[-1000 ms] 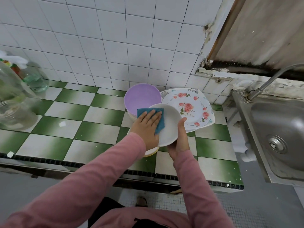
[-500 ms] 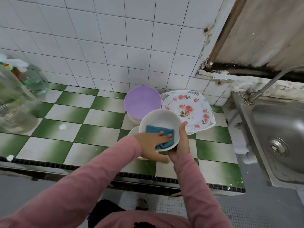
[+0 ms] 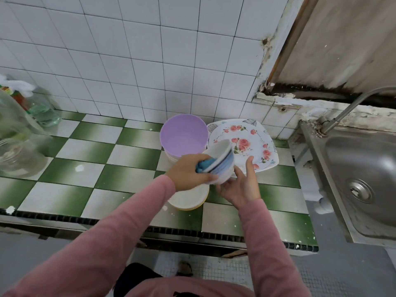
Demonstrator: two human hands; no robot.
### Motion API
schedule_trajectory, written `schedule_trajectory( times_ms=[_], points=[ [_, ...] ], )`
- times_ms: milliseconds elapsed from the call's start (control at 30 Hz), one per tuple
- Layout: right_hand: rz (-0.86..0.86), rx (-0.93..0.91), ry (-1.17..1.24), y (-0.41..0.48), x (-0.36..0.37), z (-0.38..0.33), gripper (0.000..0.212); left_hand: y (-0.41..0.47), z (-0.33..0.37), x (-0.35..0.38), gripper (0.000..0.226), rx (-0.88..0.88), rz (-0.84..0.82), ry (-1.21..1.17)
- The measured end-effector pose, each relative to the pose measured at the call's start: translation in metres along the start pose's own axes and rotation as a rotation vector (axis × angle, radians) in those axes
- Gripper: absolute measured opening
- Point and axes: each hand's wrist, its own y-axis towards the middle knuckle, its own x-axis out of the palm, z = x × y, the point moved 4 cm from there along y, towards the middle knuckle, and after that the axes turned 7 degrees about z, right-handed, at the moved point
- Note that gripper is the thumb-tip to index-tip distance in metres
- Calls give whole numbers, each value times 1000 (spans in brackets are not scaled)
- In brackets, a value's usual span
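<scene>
Grips a blue cloth (image 3: 204, 166) in the left hand (image 3: 186, 170), fingers curled round it and under a white, blue-striped bowl (image 3: 222, 160), pressing the cloth to the bowl's outer wall. Spreads the right hand (image 3: 240, 187) palm-up just beside, fingers straight, fingertips touching the bowl's foot, thumb raised. Carries the bowl in the air above the checked worktop (image 3: 96, 151), tipped on its side: mouth facing up and away to the left, foot pointing down-right at the right hand, axis along that slant. Hovers over a yellow-rimmed white dish (image 3: 188, 200) directly below. Leaves behind a purple bowl (image 3: 184, 133) atop stacked white ones, a floral plate (image 3: 246, 142) beside it, a steel sink (image 3: 364, 179) farther right, clear bottles (image 3: 17, 136) far left.
</scene>
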Motion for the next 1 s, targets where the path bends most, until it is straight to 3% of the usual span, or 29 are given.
schedule_trajectory(
  times_ms=[167,300,433,533,633,800,900,1000],
  points=[
    [12,98,-66,-1,6,26,77,-3,-1,-9,38,-345,112,-744],
    [-79,120,213,-8,20,26,56,-2,-9,-7,53,-440,117,-904],
    [-71,-26,332,-7,20,11,30,-4,-25,-8,91,-477,21,-1194],
    [-96,-145,456,-17,26,-12,25,-9,-41,-12,94,-501,52,-1336],
    [-98,-244,485,-25,34,-33,34,-12,-45,-13,81,-495,82,-1289],
    [9,-422,266,-32,32,-45,39,-2,-23,-29,37,-358,368,-1226],
    [51,-506,-74,-40,44,-36,23,-2,6,-29,23,-200,455,-844],
    [77,-569,-315,-49,62,-26,31,0,28,-6,40,82,320,-402]
  ],
)
